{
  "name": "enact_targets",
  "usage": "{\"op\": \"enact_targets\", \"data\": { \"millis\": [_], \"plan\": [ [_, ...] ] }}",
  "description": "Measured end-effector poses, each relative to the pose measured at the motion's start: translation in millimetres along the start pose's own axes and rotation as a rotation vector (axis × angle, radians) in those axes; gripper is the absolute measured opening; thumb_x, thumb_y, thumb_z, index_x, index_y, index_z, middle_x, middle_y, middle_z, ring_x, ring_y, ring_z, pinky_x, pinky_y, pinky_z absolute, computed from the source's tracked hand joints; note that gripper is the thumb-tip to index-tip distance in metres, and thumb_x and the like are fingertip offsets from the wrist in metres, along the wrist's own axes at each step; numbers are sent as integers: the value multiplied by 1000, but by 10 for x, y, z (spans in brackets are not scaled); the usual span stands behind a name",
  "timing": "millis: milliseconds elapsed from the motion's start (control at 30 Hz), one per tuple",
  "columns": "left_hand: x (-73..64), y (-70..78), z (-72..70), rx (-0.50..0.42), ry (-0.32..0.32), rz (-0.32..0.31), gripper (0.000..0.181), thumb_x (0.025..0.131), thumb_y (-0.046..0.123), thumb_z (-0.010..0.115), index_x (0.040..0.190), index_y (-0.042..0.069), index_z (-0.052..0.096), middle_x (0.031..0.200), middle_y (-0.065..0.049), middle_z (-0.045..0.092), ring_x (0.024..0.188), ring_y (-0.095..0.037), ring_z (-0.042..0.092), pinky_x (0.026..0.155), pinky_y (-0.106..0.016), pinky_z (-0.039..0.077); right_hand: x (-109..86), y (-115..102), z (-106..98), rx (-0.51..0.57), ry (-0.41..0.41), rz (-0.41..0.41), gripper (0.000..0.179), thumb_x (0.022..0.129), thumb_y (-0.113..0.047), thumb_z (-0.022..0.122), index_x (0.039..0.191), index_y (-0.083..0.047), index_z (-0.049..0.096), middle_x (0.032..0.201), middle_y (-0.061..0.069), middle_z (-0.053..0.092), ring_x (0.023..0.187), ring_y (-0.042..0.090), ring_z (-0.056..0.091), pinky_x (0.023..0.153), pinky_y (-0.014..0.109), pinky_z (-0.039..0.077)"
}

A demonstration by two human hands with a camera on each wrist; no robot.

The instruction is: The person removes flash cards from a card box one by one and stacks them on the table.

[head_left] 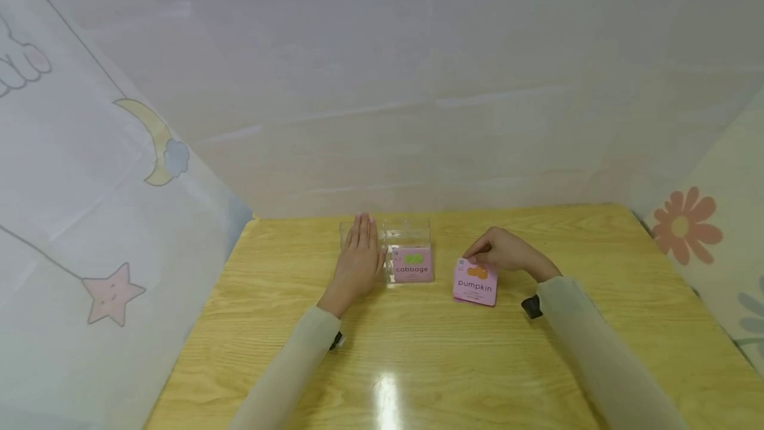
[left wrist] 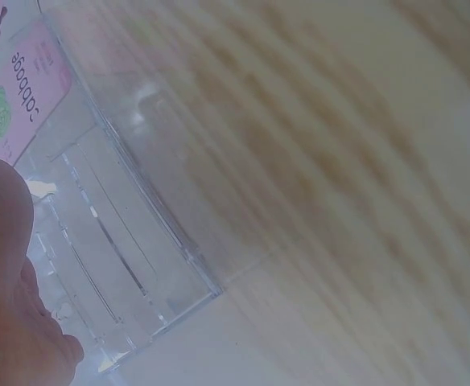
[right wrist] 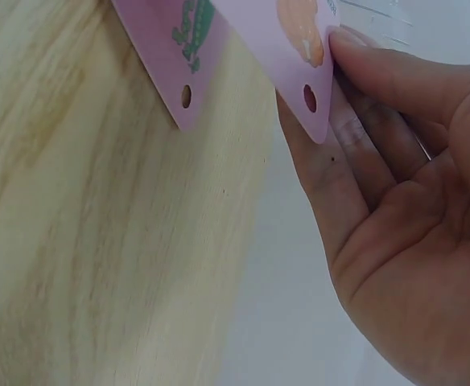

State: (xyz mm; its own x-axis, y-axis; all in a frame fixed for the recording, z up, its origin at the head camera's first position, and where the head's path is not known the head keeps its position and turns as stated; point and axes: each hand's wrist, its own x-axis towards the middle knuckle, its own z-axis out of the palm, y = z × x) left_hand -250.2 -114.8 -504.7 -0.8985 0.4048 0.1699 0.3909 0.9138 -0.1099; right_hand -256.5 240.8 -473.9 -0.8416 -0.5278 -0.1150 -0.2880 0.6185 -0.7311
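A clear plastic divided tray (head_left: 408,229) lies near the back of the table. My left hand (head_left: 359,259) rests on its left part with fingers straight. A pink card reading "cabbage" (head_left: 412,275) sits in the tray's right part; the left wrist view also shows that cabbage card (left wrist: 38,76) and the bare slots beside it. My right hand (head_left: 507,251) pinches a pink "pumpkin" card (head_left: 475,290) by its upper edge, right of the tray. Under it, in the right wrist view, lies another pink card with green pods (right wrist: 158,52), apart from the pumpkin card's holed corner.
The wooden table (head_left: 453,363) reaches back to a pale fabric wall (head_left: 382,118). Printed side sheets stand left and right, one with a moon (head_left: 156,141), the other with a red flower (head_left: 686,225).
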Motion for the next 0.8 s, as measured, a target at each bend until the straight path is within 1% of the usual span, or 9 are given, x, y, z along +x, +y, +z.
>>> {"op": "enact_targets", "data": {
  "millis": [67, 167, 233, 400, 533, 600, 700, 800],
  "plan": [
    [4, 1, -4, 4, -7, -1, 71, 116, 41, 20, 165, -9, 7, 175, -29, 8, 165, -43, 11, 136, -49, 15, 7, 3, 7, 16, -5, 7, 20, 99, -2, 67, 113, -2, 82, 120, 21, 78, 98, 20, 74, 76, 25, 59],
    [6, 2, -9, 2, -13, 0, 71, 116, 41, 22, 165, -9, 6, 175, -29, 5, 165, -42, 9, 136, -49, 14, 18, 9, 20, 38, -10, 15, 20, 99, -1, 67, 113, -1, 82, 121, 23, 77, 93, 18, 73, 72, 24, 58],
    [6, 3, -13, -1, -13, 0, 71, 116, 40, 24, 164, -9, 7, 174, -29, 4, 165, -43, 10, 136, -49, 15, 26, 16, 31, 45, -13, 21, 20, 98, -1, 67, 112, -2, 82, 121, 23, 77, 93, 17, 73, 72, 23, 59],
    [14, 11, -26, -9, -14, -3, 71, 115, 38, 29, 164, -9, 8, 174, -29, 2, 164, -44, 13, 136, -50, 16, 55, 40, 55, 40, -12, 15, 19, 98, -1, 67, 111, 0, 82, 120, 23, 77, 96, 20, 74, 73, 23, 60],
    [14, 11, -26, -5, -20, -5, 71, 115, 38, 28, 164, -9, 8, 174, -28, 0, 165, -44, 12, 136, -50, 16, 72, 80, 81, 28, -10, 18, 20, 98, -1, 67, 111, -1, 82, 122, 23, 77, 96, 20, 73, 73, 24, 58],
    [11, 7, -21, -4, -17, -3, 71, 115, 39, 26, 165, -9, 9, 174, -28, 1, 165, -44, 12, 136, -50, 16, 80, 101, 96, 17, -10, 20, 20, 98, -1, 67, 111, -2, 82, 123, 23, 77, 95, 18, 72, 73, 24, 57],
    [6, 5, -22, -3, -13, 0, 71, 115, 39, 26, 165, -9, 9, 174, -28, 1, 164, -44, 13, 136, -50, 16, 86, 120, 110, 9, -10, 22, 21, 98, -1, 66, 112, -1, 82, 123, 23, 76, 90, 17, 71, 71, 24, 56],
    [6, 5, -25, 9, -15, 1, 71, 115, 39, 25, 165, -9, 9, 174, -28, 1, 164, -44, 14, 135, -49, 17, 84, 112, 125, 11, -11, 41, 21, 98, 0, 66, 112, -1, 81, 123, 24, 76, 85, 15, 68, 68, 24, 55]
  ]
}}
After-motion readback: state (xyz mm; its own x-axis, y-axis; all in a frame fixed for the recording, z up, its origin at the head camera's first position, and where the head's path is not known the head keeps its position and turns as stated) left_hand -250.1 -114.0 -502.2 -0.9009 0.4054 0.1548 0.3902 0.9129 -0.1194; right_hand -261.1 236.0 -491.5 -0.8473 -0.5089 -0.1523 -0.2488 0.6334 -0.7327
